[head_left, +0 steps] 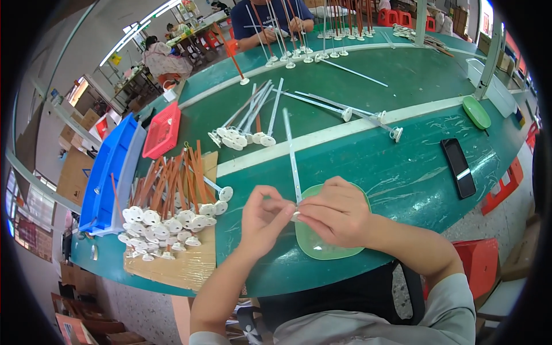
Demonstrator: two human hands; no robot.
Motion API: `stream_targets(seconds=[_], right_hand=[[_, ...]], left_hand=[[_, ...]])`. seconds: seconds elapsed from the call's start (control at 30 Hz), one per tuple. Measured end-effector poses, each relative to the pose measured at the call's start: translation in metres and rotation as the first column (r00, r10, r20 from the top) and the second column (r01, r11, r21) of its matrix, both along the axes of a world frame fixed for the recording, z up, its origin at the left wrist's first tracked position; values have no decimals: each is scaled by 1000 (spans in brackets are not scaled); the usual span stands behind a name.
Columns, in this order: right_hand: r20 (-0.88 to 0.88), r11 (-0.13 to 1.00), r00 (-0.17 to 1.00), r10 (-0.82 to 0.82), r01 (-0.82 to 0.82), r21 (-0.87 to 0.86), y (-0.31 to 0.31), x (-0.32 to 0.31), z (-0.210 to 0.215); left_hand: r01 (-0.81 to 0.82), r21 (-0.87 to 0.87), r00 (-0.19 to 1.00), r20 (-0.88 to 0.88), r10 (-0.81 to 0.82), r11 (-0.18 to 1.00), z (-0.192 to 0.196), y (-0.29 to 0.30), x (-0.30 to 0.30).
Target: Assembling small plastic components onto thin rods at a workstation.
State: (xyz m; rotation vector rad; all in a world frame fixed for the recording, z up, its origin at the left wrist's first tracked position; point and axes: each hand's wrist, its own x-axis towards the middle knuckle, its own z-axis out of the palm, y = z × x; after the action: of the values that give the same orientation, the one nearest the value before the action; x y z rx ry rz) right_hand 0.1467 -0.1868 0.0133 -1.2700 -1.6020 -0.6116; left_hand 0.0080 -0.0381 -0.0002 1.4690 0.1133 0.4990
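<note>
My left hand (261, 218) and my right hand (336, 211) meet over a light green plate (322, 248) at the near edge of the green table (402, 172). Both pinch the lower end of a long white plastic rod (291, 154) that points away from me; its base is hidden between my fingers. To my left lies a heap of orange-brown rods with white round bases (167, 207) on a sheet of cardboard (178, 265). A bundle of white rods with round bases (247, 123) lies farther out.
A black phone (458, 167) lies to the right, a green lid (476, 112) beyond it. A red basket (162, 131) and blue bins (106, 172) stand at the left. Across the table a person (270, 20) handles upright rods (322, 34). A red stool (480, 261) is beside me.
</note>
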Motion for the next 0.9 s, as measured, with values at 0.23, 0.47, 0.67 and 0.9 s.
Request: stream_targets(seconds=[0.23, 0.47, 0.67, 0.9], right_hand=[[127, 999, 992, -10, 4, 48, -7, -5, 5], [-1, 989, 1000, 9, -8, 151, 1, -5, 3], [69, 985, 997, -33, 21, 172, -1, -5, 4], [98, 986, 995, -23, 7, 165, 1, -2, 3]], left_hand=[[269, -199, 956, -68, -287, 942, 7, -4, -8], [343, -267, 939, 70, -336, 901, 7, -6, -8], [318, -238, 948, 79, -308, 918, 5, -12, -7], [294, -281, 956, 63, -288, 913, 6, -10, -6]])
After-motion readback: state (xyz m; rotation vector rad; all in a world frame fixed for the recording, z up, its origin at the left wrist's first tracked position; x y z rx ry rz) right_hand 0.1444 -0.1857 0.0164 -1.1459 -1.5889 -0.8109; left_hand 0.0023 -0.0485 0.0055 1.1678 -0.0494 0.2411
